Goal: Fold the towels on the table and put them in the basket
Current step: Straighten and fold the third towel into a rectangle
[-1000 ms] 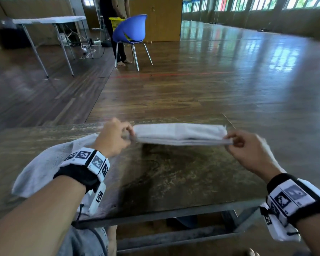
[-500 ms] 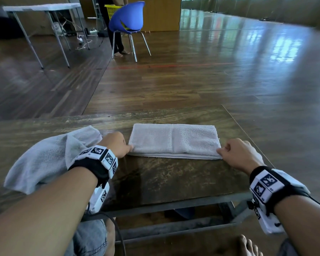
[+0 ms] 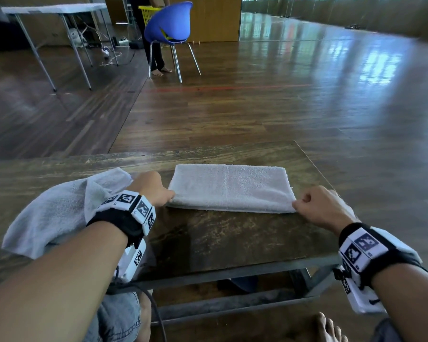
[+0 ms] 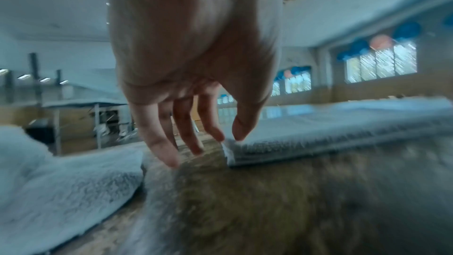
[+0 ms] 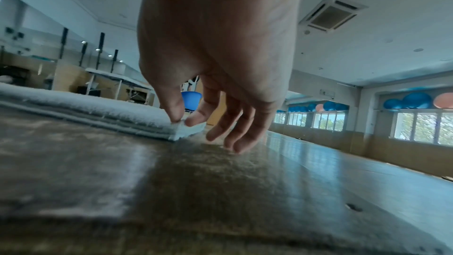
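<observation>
A white towel [image 3: 230, 187], folded into a long flat strip, lies on the dark wooden table [image 3: 220, 243]. My left hand [image 3: 169, 196] pinches its near left corner between thumb and forefinger. In the left wrist view, my left hand [image 4: 228, 139] meets the towel [image 4: 331, 129] at the corner. My right hand [image 3: 297, 205] pinches the near right corner, thumb on top, and the right wrist view shows my right hand [image 5: 183, 121] on the layered edge of the towel [image 5: 85, 108]. A second, crumpled towel [image 3: 59, 211] lies at the left, partly under my left forearm.
The table's right edge runs just beyond my right hand. Far back on the wooden floor stands a blue chair [image 3: 169, 23], with a yellow basket [image 3: 147, 12] and a standing person behind it. A white folding table [image 3: 55, 8] is at the back left.
One second ago both hands held the folded towel stretched above the table. It now lies flat on the table, and both hands have come down to its near corners.
</observation>
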A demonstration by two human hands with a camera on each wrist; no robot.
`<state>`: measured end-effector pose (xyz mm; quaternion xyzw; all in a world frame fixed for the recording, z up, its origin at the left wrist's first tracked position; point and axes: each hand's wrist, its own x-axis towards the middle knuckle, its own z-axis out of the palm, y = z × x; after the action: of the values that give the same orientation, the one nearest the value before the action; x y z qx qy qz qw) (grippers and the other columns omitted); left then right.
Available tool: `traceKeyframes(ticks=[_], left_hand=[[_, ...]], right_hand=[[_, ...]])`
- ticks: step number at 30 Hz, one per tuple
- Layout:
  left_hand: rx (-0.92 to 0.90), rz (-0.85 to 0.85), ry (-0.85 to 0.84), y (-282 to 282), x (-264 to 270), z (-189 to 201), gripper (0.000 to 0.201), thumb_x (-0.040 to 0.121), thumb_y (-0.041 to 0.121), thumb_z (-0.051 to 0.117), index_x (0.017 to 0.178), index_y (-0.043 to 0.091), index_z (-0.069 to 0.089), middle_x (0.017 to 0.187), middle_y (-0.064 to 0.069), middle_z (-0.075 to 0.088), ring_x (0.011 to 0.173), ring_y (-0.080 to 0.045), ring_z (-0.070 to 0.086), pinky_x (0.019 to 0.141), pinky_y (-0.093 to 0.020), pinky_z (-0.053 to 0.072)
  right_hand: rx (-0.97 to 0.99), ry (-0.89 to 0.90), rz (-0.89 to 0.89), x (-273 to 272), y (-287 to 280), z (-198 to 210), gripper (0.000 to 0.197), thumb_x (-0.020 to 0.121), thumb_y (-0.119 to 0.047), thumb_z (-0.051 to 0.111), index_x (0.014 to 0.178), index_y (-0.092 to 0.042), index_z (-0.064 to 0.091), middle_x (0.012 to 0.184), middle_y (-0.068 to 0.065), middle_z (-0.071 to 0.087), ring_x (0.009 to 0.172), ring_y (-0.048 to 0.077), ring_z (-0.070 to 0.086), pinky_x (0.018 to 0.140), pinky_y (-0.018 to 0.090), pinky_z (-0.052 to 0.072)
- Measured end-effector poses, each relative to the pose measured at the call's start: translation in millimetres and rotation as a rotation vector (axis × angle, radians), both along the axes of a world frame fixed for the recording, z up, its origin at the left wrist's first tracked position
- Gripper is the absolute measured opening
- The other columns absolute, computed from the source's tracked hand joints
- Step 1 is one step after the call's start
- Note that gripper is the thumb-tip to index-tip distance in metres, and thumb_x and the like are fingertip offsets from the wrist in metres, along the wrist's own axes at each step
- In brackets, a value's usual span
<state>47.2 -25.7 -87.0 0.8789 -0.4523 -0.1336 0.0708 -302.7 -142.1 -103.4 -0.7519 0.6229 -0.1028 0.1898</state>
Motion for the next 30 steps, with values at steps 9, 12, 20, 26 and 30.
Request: traceKeyframes(ticks=[9, 12, 20, 26, 30], left_hand=[[-0.123, -0.535, 0.029, -5.9, -34.0, -7.7, 0.025, 0.089, 0.035, 0.067, 0.112, 0.030, 0.061, 0.114, 0.004, 0.055, 0.108, -0.015, 0.054, 0.088, -0.039, 0.050], [0.006, -0.542, 0.033, -7.8, -38.8, -14.4, 0.028, 0.088, 0.038, 0.067, 0.114, 0.032, 0.059, 0.113, 0.002, 0.049, 0.111, -0.019, 0.048, 0.096, -0.043, 0.047], [-0.016, -0.615, 0.019, -5.5, -48.2, -13.8, 0.038, 0.090, 0.051, 0.057, 0.072, 0.019, 0.064, 0.091, -0.002, 0.062, 0.085, -0.016, 0.056, 0.072, -0.036, 0.051], [-0.005, -0.567, 0.005, 6.2, -68.0, -27.4, 0.046, 0.096, 0.052, 0.049, 0.138, 0.036, 0.043, 0.149, 0.000, 0.031, 0.138, -0.023, 0.030, 0.109, -0.046, 0.036], [0.040, -0.548, -0.029, 23.5, -77.2, -32.8, 0.053, 0.095, 0.042, 0.047, 0.145, 0.037, 0.031, 0.154, 0.000, 0.026, 0.142, -0.024, 0.026, 0.113, -0.046, 0.031]], right_hand=[[-0.158, -0.032, 0.476, 24.8, 10.3, -11.1, 0.030, 0.096, -0.042, 0.059, 0.125, -0.038, 0.059, 0.132, -0.012, 0.052, 0.125, 0.012, 0.042, 0.105, 0.041, 0.040], [-0.057, 0.042, 0.556, 33.3, 15.4, -15.6, 0.032, 0.098, -0.047, 0.055, 0.129, -0.043, 0.058, 0.135, -0.016, 0.048, 0.129, 0.011, 0.041, 0.113, 0.041, 0.033], [-0.158, 0.018, 0.528, 44.6, 23.5, -12.6, 0.048, 0.090, -0.068, 0.044, 0.066, -0.034, 0.067, 0.084, -0.019, 0.052, 0.089, 0.003, 0.047, 0.094, 0.034, 0.038], [-0.230, -0.031, 0.673, 74.7, 52.7, -32.7, 0.044, 0.101, -0.047, 0.045, 0.143, -0.035, 0.049, 0.154, -0.011, 0.035, 0.145, 0.014, 0.026, 0.120, 0.039, 0.026], [-0.171, 0.003, 0.662, 73.2, 76.1, -52.7, 0.052, 0.102, -0.049, 0.037, 0.153, -0.039, 0.032, 0.163, -0.010, 0.022, 0.151, 0.015, 0.016, 0.124, 0.037, 0.017]])
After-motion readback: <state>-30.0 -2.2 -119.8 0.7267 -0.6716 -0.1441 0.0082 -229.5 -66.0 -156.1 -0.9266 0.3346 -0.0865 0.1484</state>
